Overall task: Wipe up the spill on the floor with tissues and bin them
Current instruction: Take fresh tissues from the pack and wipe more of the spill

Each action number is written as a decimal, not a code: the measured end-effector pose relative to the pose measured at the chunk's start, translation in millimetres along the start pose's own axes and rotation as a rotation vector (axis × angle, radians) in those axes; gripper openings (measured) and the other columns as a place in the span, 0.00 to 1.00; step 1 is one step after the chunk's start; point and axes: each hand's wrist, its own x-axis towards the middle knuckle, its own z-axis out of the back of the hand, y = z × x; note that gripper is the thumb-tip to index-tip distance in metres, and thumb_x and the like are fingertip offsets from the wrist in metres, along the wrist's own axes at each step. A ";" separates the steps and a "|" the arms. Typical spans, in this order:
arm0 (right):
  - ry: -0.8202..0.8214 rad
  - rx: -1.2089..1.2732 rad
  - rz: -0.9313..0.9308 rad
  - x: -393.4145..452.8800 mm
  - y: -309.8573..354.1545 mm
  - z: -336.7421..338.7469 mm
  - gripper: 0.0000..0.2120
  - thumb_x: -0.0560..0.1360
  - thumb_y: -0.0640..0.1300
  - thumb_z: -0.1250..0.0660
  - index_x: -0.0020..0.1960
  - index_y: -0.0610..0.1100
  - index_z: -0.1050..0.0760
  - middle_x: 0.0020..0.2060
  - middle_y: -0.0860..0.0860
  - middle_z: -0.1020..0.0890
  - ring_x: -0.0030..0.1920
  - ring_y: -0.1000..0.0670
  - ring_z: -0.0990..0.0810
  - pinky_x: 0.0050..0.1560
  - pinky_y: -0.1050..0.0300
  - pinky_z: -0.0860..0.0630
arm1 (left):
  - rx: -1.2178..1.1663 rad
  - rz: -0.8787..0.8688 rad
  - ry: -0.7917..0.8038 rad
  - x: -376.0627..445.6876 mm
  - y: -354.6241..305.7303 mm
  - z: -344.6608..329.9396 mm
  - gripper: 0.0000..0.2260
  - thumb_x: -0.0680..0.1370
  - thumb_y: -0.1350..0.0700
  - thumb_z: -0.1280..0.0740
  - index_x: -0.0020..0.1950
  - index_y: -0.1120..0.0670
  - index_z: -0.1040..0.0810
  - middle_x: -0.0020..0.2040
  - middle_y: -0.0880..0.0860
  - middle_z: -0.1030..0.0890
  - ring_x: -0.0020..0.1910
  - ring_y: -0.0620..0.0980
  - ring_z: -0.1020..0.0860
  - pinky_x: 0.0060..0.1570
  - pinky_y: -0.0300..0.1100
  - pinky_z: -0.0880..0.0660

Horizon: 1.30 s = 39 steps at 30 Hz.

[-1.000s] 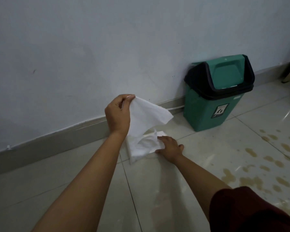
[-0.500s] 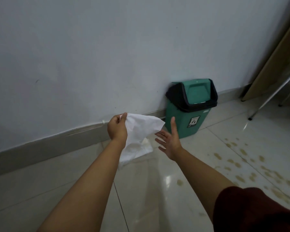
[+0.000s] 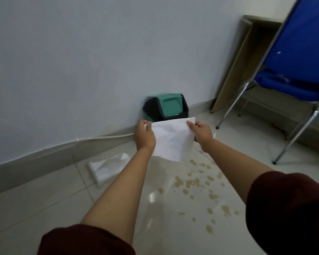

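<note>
From the head camera, both arms reach out over the tiled floor [image 3: 44, 203], and between them hangs a white tissue [image 3: 171, 139], spread flat and held up in the air. The left hand [image 3: 144, 136] pinches its upper left corner, fingers curled over the edge; the right hand [image 3: 201, 132] pinches the upper right corner the same way. Dark red sleeves [image 3: 287, 210] cover the upper arms.

Take the green bin [image 3: 168, 106] as the mark: it stands against the pale wall [image 3: 99, 61], black collar round its swing lid, and the tissue's top edge hangs just in front of it, hiding its lower body. Nearer the camera than the bin, and right of the tissue's lower corner, yellowish drops of the spill [image 3: 195, 183] scatter across the tiles. Left of the bin, near the skirting, lies the white tissue pack [image 3: 107, 168]. Well right of the bin stand a blue chair [image 3: 291, 70] on metal legs and a wooden panel [image 3: 234, 70].
</note>
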 end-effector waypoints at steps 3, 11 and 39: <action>-0.110 -0.076 0.043 -10.4 -7.8 28.8 0.11 0.77 0.51 0.33 0.49 0.43 0.22 0.44 0.47 0.20 0.46 0.45 0.23 0.51 0.50 0.25 | 0.080 -0.036 0.123 -23.1 -6.1 -23.7 0.07 0.82 0.55 0.43 0.46 0.56 0.32 0.43 0.54 0.26 0.41 0.53 0.30 0.40 0.41 0.36; -0.326 -0.138 -0.027 -49.7 -69.2 81.5 0.12 0.78 0.51 0.35 0.52 0.42 0.22 0.42 0.45 0.22 0.42 0.47 0.25 0.42 0.58 0.31 | 0.107 -0.094 0.433 -80.9 -7.2 -61.3 0.10 0.80 0.61 0.40 0.59 0.51 0.29 0.52 0.51 0.26 0.48 0.50 0.26 0.44 0.38 0.32; -0.182 -0.524 -0.338 -117.3 -276.0 132.6 0.15 0.79 0.53 0.38 0.63 0.49 0.23 0.57 0.45 0.22 0.60 0.42 0.26 0.61 0.49 0.31 | 0.480 0.119 0.609 -215.1 149.2 -75.5 0.13 0.76 0.68 0.37 0.60 0.60 0.25 0.64 0.57 0.25 0.67 0.54 0.29 0.65 0.40 0.35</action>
